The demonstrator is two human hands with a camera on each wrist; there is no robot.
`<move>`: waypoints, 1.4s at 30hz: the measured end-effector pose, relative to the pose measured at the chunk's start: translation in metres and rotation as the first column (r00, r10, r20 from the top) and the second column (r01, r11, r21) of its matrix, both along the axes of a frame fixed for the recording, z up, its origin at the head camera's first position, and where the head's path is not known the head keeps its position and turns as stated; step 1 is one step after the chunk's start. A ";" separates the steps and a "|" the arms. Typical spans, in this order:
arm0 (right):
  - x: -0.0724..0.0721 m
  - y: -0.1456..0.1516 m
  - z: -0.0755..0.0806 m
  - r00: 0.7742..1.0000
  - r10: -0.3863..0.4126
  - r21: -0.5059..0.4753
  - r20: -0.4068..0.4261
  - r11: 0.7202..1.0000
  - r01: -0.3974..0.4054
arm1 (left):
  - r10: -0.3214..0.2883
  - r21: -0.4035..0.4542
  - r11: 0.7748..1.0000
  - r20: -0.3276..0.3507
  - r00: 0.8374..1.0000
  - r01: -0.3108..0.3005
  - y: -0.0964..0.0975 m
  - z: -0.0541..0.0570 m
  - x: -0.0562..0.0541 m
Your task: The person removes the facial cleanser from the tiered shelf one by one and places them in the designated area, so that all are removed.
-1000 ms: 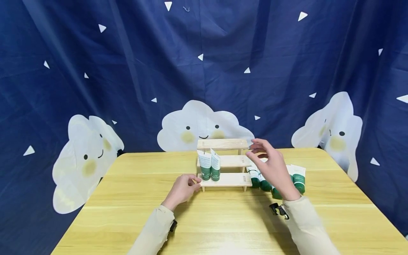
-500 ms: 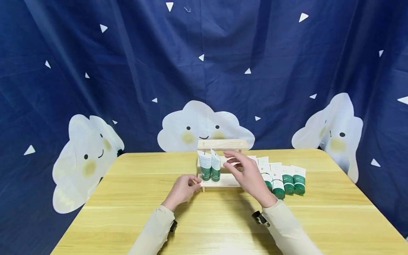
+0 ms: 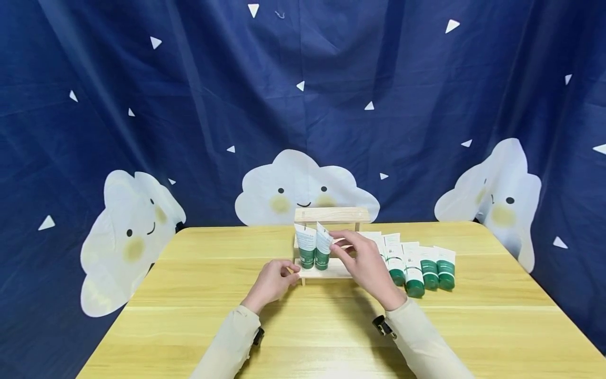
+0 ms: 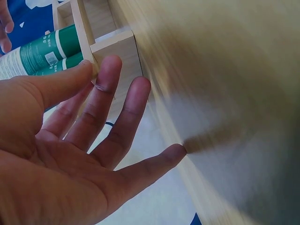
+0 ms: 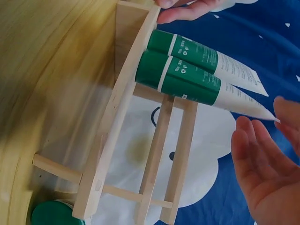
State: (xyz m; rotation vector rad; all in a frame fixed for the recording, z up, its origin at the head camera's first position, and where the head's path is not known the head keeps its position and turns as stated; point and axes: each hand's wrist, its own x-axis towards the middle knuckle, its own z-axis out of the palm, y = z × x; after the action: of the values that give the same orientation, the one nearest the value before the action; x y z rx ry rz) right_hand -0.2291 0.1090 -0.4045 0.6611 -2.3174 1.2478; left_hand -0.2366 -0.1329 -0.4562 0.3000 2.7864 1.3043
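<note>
A small three-tier wooden rack (image 3: 340, 268) stands on the table. On its lowest shelf, two green-and-white squeeze tubes stand side by side on their caps: the left tube (image 3: 306, 246) and the right tube (image 3: 323, 250). My left hand (image 3: 274, 284) pinches the left end of that shelf, its thumb on the edge in the left wrist view, the other fingers spread. My right hand (image 3: 369, 266) has thumb and fingertips at the white crimped end of the right tube (image 5: 192, 82), which leans slightly toward it. The hand covers part of the rack's right side.
Several more squeeze tubes (image 3: 414, 271) lie in a row on the table right of the rack. The wooden tabletop (image 3: 189, 295) extends around it. Behind hangs a dark blue curtain (image 3: 303, 116) with clouds and triangles.
My right hand has come left from above the lying tubes to the right standing tube, whose top has turned and tilted toward it. My left hand stays on the rack.
</note>
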 end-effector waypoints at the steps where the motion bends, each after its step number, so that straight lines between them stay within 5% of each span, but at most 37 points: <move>1: 0.000 0.001 0.000 1.000 -0.019 -0.009 0.000 1.000 0.019 | 0.000 0.000 1.000 -0.001 1.000 0.000 0.000 0.000 0.000; 7: -0.001 0.005 0.000 0.991 -0.130 -0.014 -0.003 0.991 0.130 | 0.004 -0.004 1.000 -0.004 1.000 -0.004 0.000 0.000 0.000; 19: -0.007 0.019 0.003 0.980 -0.194 -0.077 -0.036 0.979 0.191 | -0.005 0.003 1.000 -0.002 1.000 0.005 0.000 -0.001 0.000; 42: -0.005 0.107 0.033 0.941 -0.329 -0.161 0.078 0.928 0.337 | -0.002 -0.001 1.000 0.001 1.000 0.002 0.000 -0.001 0.000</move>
State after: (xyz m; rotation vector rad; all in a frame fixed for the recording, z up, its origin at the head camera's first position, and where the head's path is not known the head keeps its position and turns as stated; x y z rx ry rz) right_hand -0.2343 0.2162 -0.3713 0.1676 -2.2091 1.2922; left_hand -0.2367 -0.1330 -0.4571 0.3019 2.7853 1.3022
